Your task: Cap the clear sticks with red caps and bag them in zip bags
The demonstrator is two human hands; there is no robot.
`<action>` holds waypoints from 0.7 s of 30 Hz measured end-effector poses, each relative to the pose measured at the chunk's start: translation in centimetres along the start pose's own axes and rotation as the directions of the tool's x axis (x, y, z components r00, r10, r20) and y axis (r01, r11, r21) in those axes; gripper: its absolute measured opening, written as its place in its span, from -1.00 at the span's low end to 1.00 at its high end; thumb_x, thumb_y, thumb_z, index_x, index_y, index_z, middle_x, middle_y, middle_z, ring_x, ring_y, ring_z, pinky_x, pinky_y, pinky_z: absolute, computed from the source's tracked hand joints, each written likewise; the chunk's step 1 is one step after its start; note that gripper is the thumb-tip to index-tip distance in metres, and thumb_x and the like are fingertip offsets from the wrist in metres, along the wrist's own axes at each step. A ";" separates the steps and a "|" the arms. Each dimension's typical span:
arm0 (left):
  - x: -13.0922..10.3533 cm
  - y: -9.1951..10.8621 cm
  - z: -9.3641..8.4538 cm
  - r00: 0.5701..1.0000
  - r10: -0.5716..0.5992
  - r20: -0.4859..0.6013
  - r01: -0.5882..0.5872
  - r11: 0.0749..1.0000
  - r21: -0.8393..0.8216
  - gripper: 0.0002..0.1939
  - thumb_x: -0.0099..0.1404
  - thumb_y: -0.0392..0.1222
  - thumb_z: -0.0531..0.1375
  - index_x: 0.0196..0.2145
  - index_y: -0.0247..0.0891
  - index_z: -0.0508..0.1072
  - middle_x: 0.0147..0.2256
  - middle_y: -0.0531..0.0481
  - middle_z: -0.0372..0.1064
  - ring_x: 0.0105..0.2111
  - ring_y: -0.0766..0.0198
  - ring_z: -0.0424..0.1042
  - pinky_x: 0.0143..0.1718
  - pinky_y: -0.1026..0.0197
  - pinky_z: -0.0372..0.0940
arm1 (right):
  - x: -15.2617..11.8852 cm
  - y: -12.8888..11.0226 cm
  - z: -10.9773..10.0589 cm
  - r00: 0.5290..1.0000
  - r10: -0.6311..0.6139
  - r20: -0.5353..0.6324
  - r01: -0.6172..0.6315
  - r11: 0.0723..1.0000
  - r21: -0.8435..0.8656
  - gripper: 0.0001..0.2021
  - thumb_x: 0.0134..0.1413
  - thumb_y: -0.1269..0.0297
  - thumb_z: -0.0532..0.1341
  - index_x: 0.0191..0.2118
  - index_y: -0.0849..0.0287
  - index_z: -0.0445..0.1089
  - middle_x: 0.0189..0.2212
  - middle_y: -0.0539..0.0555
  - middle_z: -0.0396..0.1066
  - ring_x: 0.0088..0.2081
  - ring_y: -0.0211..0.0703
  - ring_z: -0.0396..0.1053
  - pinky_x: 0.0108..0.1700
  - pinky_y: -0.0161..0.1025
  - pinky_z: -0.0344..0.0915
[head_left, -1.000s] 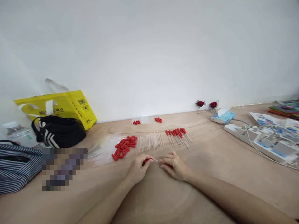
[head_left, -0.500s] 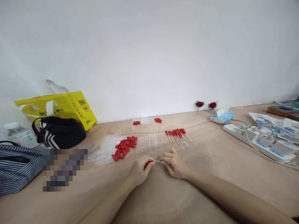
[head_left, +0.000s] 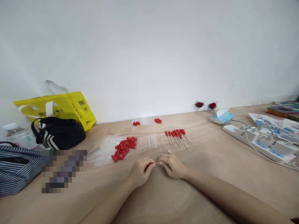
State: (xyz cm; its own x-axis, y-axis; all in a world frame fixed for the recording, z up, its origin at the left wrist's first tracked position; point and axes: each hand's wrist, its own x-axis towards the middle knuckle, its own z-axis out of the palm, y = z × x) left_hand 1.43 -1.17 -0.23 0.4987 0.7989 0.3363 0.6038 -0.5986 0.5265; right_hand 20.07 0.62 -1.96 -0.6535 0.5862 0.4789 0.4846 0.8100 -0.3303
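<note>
My left hand (head_left: 141, 171) is closed around a red rubber bulb (head_left: 149, 165), most of it hidden by the fingers. Facing it, my right hand (head_left: 173, 165) pinches a thin clear dropper tube (head_left: 156, 163), which bridges the small gap to the bulb. Whether the tube end sits inside the bulb, I cannot tell. Just beyond my hands lies a row of bare tubes (head_left: 149, 143). Left of that row is a pile of loose red bulbs (head_left: 125, 145), partly on a clear plastic bag (head_left: 101, 158). To the right, several droppers (head_left: 179, 137) have red bulbs on their far ends.
Small bags with red bulbs (head_left: 158, 120) lie by the wall. At left stand a yellow bag (head_left: 84, 109), a black pouch (head_left: 67, 137) and a striped bag (head_left: 16, 174). A power strip (head_left: 259, 144) with cables, a tissue pack (head_left: 221, 117) and two dark-red flowers (head_left: 200, 105) are at right.
My hands have drawn slightly closer together, and less of the tube shows between them. The bulb is more covered by my left fingers. Things on the table stay put.
</note>
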 end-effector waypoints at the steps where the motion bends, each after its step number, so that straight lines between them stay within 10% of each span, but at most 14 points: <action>1: 0.0 0.0 0.0 1.000 0.004 -0.002 -0.004 1.000 -0.002 -0.75 0.25 -0.19 -0.03 -0.48 -0.27 0.35 -0.56 0.06 0.24 -0.54 0.34 0.23 -0.51 0.32 0.12 | 0.0 0.0 0.0 1.000 0.012 0.009 -0.012 1.000 0.013 -0.80 0.11 0.42 -0.09 -0.36 0.20 0.27 -0.47 0.05 0.36 -0.42 -0.24 0.24 -0.30 -0.27 -0.01; 11: 0.1 0.3 -0.6 0.999 0.018 0.029 -0.019 0.999 0.040 -0.77 0.25 -0.20 -0.02 -0.45 -0.26 0.38 -0.50 0.02 0.29 -0.46 0.29 0.30 -0.40 0.28 0.20 | 0.6 -0.6 -2.2 0.987 0.055 0.150 -0.057 0.998 0.003 -0.78 0.12 0.33 -0.02 -0.42 0.17 0.34 -0.44 0.02 0.40 -0.35 -0.23 0.27 -0.26 -0.25 -0.01; 14: 0.1 -0.2 -1.5 0.997 0.018 -0.080 -0.011 0.997 0.083 -0.80 0.15 -0.13 0.12 -0.25 -0.21 0.38 -0.29 -0.03 0.32 -0.25 0.20 0.30 -0.20 0.17 0.21 | 0.9 0.4 -3.2 0.983 0.179 0.030 -0.177 0.982 -0.066 -0.77 0.10 0.27 0.02 -0.44 0.13 0.39 -0.43 0.02 0.42 -0.33 -0.20 0.29 -0.24 -0.23 0.00; 18: -0.1 -2.1 -1.9 0.912 -0.082 -0.402 0.137 0.984 0.111 -0.56 0.10 -0.11 0.16 -0.05 -0.20 0.24 -0.13 -0.10 0.22 -0.16 0.13 0.27 -0.18 0.10 0.22 | 1.5 3.5 -3.6 0.771 0.564 -0.295 -0.589 0.808 0.006 -0.71 0.12 0.21 -0.04 -0.35 0.11 0.41 -0.39 0.05 0.44 -0.36 -0.18 0.34 -0.30 -0.27 0.09; 21: -0.1 -3.0 -1.6 0.899 -0.184 -0.398 0.213 0.977 0.030 -0.74 0.16 -0.14 0.08 -0.19 -0.26 0.32 -0.36 -0.02 0.30 -0.43 0.27 0.33 -0.44 0.25 0.26 | 2.1 5.8 -3.4 0.584 0.700 -0.410 -0.768 0.640 -0.002 -0.73 0.10 0.20 -0.04 -0.27 0.11 0.38 -0.40 0.07 0.45 -0.32 -0.12 0.36 -0.25 -0.21 0.09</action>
State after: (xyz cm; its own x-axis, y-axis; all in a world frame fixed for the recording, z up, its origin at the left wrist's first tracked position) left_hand -1.48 0.64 -0.63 0.0899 0.8517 0.5162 0.7144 -0.4163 0.5624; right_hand 23.47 6.47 -0.07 0.1959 0.9032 0.3820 0.8132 0.0680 -0.5779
